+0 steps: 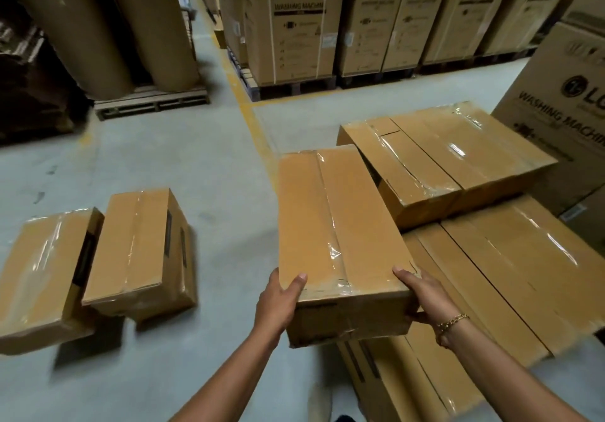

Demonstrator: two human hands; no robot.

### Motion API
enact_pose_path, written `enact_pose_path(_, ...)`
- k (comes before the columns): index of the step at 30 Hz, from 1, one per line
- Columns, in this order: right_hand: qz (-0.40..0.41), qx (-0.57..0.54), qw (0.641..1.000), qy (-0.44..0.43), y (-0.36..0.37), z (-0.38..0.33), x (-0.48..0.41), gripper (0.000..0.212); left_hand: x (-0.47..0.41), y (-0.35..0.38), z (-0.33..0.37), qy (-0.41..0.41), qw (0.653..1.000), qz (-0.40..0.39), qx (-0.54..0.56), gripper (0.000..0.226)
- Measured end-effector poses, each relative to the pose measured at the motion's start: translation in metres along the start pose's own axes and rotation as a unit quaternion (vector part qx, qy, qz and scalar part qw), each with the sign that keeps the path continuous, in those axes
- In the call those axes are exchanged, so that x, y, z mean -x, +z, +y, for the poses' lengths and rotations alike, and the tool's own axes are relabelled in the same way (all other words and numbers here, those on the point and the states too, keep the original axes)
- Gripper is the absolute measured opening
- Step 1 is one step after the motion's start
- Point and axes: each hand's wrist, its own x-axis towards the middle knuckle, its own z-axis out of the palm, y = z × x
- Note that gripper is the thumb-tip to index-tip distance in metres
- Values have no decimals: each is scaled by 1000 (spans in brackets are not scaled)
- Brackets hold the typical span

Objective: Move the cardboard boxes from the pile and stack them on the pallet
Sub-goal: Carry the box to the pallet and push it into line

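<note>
I hold a long taped cardboard box (330, 225) in front of me, off the floor. My left hand (278, 303) grips its near left corner, thumb on top. My right hand (425, 297), with a gold bracelet at the wrist, grips its near right corner. To the right lies the stack of similar boxes: an upper pair (442, 156) and flat long boxes (510, 267) below them. Two more taped boxes (140, 248) (42, 274) lie on the floor at the left. No pallet shows under the stack.
Large LG washing machine cartons (294, 18) stand on pallets across the back, and another one (563, 117) at the right. Big brown paper rolls (108, 18) stand on a wooden pallet (150, 102) at the back left. A yellow floor line (252, 120) runs down the grey concrete floor.
</note>
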Motion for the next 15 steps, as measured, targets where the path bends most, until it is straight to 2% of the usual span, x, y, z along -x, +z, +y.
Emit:
enact_pose_path(4,-1,9,1000,-1,-23,26,15,28,34,22,-14,-5,1000,-1,5,58)
enact_pose_path(12,-14,16,1000,4,-77,51,-11,53,53,77,-11,-18,1000,11,6,62)
enact_pose_path(15,-18,15,1000,-1,-101,58,-31,52,52,107,-7,-24,999,19,8,61)
